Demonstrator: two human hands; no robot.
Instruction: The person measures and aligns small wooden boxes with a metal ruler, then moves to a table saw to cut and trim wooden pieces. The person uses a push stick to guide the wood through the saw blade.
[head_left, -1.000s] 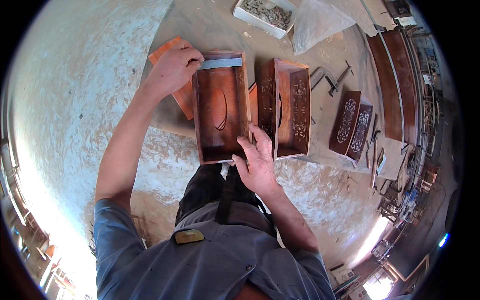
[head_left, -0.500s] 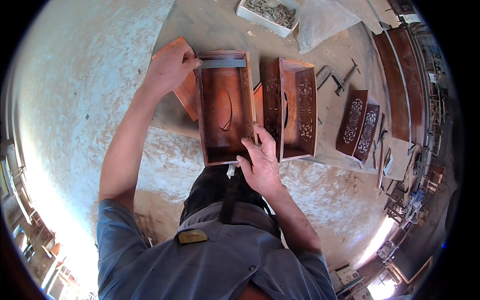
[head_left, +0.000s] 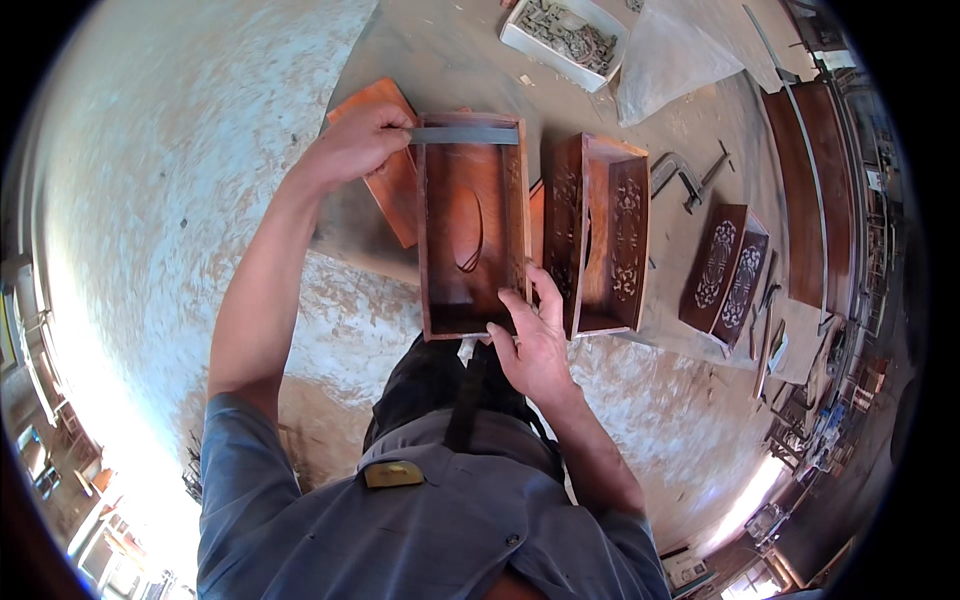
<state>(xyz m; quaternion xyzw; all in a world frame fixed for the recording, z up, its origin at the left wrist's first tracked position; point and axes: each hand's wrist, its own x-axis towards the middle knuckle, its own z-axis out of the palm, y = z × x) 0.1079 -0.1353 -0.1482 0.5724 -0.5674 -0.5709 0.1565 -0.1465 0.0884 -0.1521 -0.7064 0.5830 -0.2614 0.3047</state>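
shifted left across the wooden box point(head_left: 448, 230), my left hand point(head_left: 358, 140) pinches a stiff-looking metal strip point(head_left: 465, 135); right hand point(head_left: 540, 355) grips the box's likely sturdy near corner.

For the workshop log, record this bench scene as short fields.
Left hand: the left hand pinches one end of a flat grey strip
Strip: across the far end of an open wooden box
Right hand: the right hand holds the box's near right corner
Box floor: has an oval opening
Left of box: reddish board
Right of box: larger carved box, clamp, small carved box
Far side: white tray of small pieces, plastic bag
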